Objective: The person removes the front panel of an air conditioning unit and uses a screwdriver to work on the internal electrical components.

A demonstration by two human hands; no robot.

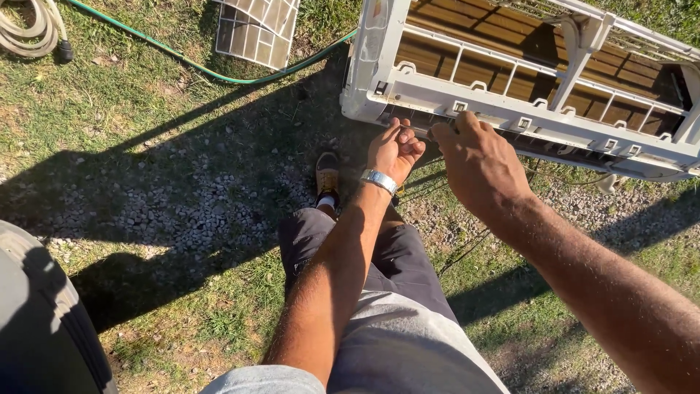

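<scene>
Reaching left hand (394,151), right hand (477,162), pinching white frame (554,124) edge

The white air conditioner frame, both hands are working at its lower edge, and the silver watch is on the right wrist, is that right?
Not quite. The head view shows the silver watch on the left wrist, not the right. The rest holds: the left hand and the right hand are both at the lower edge of the white air conditioner frame, above grass and gravel.

The air-conditioner casing (467,91) is smooth, glossy white plastic. The wristwatch (379,180) band is shiny metal. The trousers (408,292) are matt grey cloth.
</scene>
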